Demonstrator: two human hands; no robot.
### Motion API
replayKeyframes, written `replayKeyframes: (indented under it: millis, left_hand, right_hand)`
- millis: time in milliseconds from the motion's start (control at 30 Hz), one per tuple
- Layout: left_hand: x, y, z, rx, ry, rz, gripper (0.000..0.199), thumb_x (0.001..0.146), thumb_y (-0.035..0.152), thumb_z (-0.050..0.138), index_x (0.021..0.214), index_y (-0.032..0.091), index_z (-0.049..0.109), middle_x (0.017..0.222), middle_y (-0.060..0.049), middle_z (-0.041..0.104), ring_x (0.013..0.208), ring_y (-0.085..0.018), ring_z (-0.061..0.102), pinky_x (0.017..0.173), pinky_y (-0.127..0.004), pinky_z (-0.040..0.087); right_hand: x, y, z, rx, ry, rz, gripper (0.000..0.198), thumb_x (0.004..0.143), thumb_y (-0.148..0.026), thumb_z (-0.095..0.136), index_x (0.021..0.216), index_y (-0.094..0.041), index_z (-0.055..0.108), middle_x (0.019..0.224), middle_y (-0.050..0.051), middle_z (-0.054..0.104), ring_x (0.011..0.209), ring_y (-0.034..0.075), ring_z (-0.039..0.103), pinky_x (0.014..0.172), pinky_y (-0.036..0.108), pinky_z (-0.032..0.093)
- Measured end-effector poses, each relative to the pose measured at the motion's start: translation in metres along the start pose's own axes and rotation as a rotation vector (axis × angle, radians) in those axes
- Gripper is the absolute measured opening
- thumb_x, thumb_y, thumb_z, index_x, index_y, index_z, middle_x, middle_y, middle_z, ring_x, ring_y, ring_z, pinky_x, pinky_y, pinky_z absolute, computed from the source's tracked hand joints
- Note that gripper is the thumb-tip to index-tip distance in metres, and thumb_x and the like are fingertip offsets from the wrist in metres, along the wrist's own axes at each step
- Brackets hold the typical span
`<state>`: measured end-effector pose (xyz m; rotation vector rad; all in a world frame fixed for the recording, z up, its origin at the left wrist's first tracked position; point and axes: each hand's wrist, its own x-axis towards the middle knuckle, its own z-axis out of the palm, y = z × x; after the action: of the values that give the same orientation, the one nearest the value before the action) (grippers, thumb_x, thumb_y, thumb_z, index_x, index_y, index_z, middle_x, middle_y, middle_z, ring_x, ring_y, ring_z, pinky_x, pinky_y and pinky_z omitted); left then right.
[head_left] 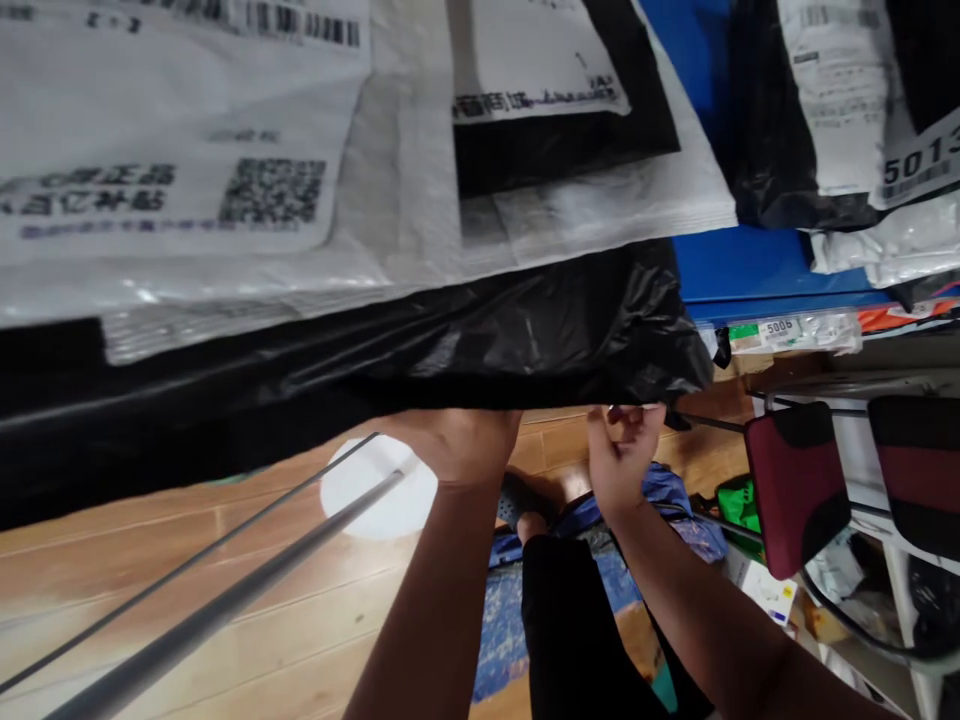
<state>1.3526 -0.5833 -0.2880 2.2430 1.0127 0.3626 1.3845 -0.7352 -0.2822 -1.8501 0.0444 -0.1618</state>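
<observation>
Both hands (pixel 540 450) gripping black parcel bag (pixel 525 340), white parcels (pixel 375 200) stacked above, chairs (pixel 799 480) right

Not much here is actually readable. Clearest one is the white label (pixel 919 160) on the black bag (pixel 772 150) top right, which shows "5013" in big digits, cut off by the picture's edge, with a barcode under it. Then there's a small tag (pixel 780 328) in a clear sleeve on the blue shelf edge (pixel 757 300) that reads "5006". The big white parcel (pixel 187 150) on the left has a QR code, barcode strips and some Chinese characters, but all too blurry to make out.
</observation>
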Motion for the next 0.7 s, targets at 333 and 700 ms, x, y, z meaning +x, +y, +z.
replayKeyframes:
  millis: [333, 700]
  left_hand:
    - [0.012, 0.029, -0.009, 0.009, 0.391, 0.233, 0.054, 0.067, 0.054, 0.084, 0.101, 0.013, 0.076, 0.150, -0.024, 0.038, 0.145, -0.052, 0.033, 0.120, -0.072, 0.032]
    - [-0.133, 0.076, -0.065, 0.006, 0.417, 0.224, 0.034, 0.100, 0.038, 0.058, 0.126, 0.021, 0.071, 0.128, -0.018, 0.059, 0.117, -0.034, 0.065, 0.096, -0.050, 0.060]
  right_hand:
    - [0.095, 0.012, 0.002, 0.041, -0.163, -0.149, 0.028, 0.097, -0.047, 0.056, 0.105, -0.027, 0.039, 0.099, 0.002, 0.053, 0.091, 0.015, 0.059, 0.080, 0.027, 0.058]
    - [0.059, -0.059, -0.108, 0.118, -0.230, -0.242, 0.019, 0.098, -0.042, 0.063, 0.096, -0.023, 0.059, 0.085, 0.002, 0.064, 0.080, 0.019, 0.066, 0.073, 0.033, 0.056]
